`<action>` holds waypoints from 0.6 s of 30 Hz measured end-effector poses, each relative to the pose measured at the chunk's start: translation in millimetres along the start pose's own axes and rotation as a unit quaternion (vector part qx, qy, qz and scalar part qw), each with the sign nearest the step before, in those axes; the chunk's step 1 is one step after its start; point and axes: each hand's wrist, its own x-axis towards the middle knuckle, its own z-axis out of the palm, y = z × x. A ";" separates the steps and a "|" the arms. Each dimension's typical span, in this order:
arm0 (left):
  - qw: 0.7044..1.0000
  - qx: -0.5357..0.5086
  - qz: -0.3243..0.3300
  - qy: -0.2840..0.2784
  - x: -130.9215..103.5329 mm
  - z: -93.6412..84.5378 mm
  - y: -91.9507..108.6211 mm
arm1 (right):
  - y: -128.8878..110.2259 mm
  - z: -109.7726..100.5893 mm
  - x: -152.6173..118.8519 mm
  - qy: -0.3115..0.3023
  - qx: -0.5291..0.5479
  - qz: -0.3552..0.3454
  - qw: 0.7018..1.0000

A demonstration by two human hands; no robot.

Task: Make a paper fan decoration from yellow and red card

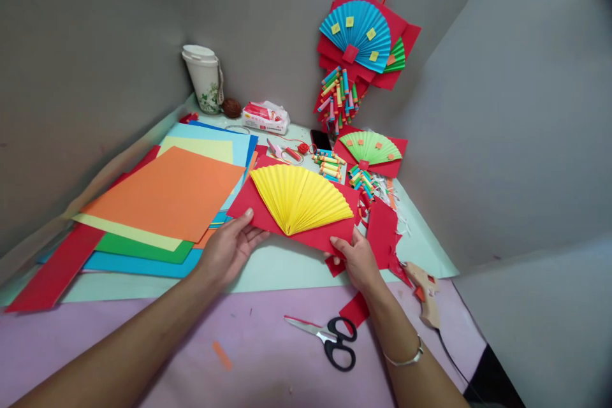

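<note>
A red card [315,241] with a yellow pleated paper fan [299,201] on its face is held up between both hands, tilted towards me. My left hand [228,247] grips the card's left lower edge, thumb on the front and fingers behind or below. At the lower right edge, my right hand [354,256] pinches the card between thumb and fingers. The fan spreads upward from a point near the card's bottom edge. Below the card, black-handled scissors [329,335] lie on the pink table cover.
Coloured paper sheets [167,194] are stacked at left. Behind stand a white cup [204,80] and a tissue pack [266,117]. A glue gun [425,293] lies at right. Small paper rolls [329,166] and a green fan [370,148] lie behind the card; a blue fan decoration [358,35] hangs above.
</note>
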 end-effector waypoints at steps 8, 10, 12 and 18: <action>0.999 0.038 -0.001 -0.013 -0.9 -4.1 -2.4 | 6.9 0.1 9.5 0.040 -0.054 -0.064 0.996; 0.998 0.064 -0.008 -0.026 -3.6 -2.9 -2.7 | 7.3 1.3 8.8 0.045 -0.057 -0.071 0.995; 0.995 0.093 -0.013 -0.035 -6.0 -1.1 -3.3 | 7.4 2.3 7.7 0.049 -0.069 -0.074 0.994; 0.980 0.192 -0.045 -0.005 -8.3 2.0 -6.6 | 7.4 3.9 5.8 0.052 -0.064 -0.077 0.994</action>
